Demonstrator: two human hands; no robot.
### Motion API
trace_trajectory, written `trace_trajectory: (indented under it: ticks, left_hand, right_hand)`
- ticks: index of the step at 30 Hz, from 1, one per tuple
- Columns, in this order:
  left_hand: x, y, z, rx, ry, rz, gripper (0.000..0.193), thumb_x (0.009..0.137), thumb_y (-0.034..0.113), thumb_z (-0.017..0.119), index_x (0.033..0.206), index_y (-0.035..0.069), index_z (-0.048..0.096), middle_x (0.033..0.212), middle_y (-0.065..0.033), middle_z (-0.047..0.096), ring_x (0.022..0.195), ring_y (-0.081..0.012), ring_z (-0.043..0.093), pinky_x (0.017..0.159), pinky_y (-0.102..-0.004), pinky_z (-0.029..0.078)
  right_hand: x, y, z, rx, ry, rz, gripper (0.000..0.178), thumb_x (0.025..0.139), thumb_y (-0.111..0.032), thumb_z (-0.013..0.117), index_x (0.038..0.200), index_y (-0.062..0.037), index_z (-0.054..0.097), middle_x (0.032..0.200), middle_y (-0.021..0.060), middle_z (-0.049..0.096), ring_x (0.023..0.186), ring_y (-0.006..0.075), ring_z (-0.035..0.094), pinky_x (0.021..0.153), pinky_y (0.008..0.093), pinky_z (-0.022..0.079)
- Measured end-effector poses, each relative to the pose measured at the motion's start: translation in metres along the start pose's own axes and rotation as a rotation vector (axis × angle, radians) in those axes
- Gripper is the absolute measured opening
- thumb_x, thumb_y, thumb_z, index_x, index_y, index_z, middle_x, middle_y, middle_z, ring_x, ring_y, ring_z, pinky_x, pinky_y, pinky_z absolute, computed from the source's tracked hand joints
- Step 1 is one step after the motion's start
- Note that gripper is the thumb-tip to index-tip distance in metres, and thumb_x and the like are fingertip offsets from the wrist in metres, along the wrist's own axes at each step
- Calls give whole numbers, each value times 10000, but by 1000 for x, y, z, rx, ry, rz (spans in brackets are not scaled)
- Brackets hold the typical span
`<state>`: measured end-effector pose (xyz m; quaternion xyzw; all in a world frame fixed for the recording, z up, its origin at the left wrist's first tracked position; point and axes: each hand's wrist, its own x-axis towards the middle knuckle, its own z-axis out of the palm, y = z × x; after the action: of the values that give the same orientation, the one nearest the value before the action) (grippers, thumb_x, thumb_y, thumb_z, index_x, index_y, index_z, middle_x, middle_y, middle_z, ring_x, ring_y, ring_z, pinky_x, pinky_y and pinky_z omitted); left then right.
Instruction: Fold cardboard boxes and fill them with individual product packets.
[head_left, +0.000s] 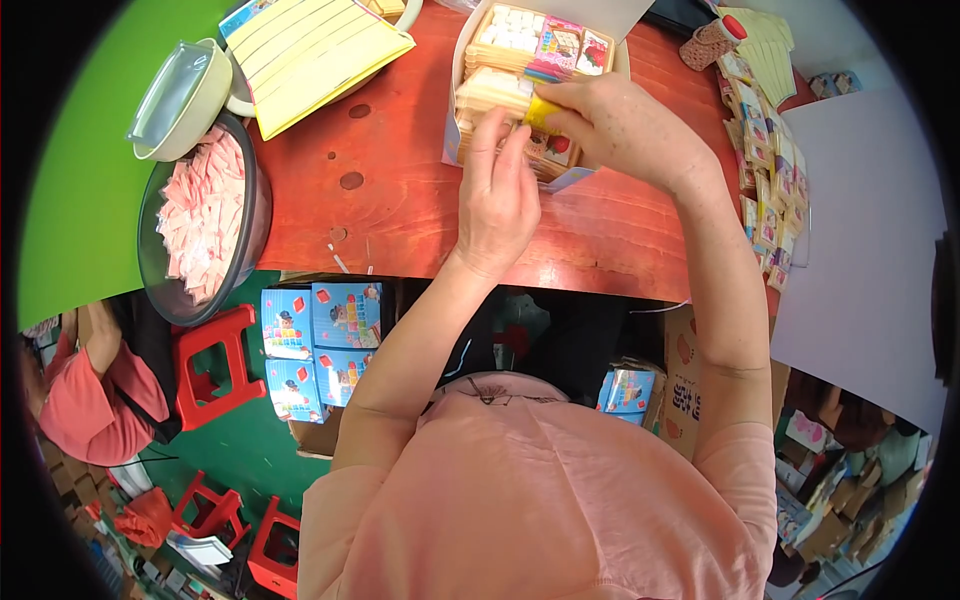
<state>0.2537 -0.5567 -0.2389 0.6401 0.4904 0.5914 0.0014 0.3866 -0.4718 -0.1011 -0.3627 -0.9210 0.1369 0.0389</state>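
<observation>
At the table's far middle stands an open white box [452, 130] holding rows of small flat packets, some cream, others printed in pink and red. Inside it, my right hand [640, 130] pinches the yellow end of a packet stack [543, 112] between thumb and fingers. My left hand [500, 205] reaches in from the near side, its fingers closed at the stack's near left end. The fingertips partly cover what they grip. White-topped packets [510, 28] fill the box's far part.
A dark basin [262, 200] of pink sachets stands at left, beside a pale green container [205, 105]. Yellow card sheets [320, 60] lie behind. Many packets [765, 185] and a red-lidded jar [708, 45] are at right. Blue printed boxes [345, 315] sit below the red table [400, 200].
</observation>
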Motion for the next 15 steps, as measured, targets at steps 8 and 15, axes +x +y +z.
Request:
trace_trajectory:
  ticks: [8,15]
  left_hand:
    - [3,3,-16,121,-28,150,384,828,-89,631,1210,-53,620,1331,-244,563,1262,-429,546,1068,-522,469]
    - [14,-6,-9,412,-238,289,308,921,65,585,1182,-90,636,1234,-279,628,1230,-417,587,1081,-546,457]
  right_hand:
    - [-10,-21,34,-258,214,-17,317,852,-97,717,1148,12,690,1066,166,618,1004,320,665,883,429,560]
    - [-32,-17,7,-33,294,-158,284,840,-62,705,1117,-5,692,1108,142,668,1044,331,657,887,428,548]
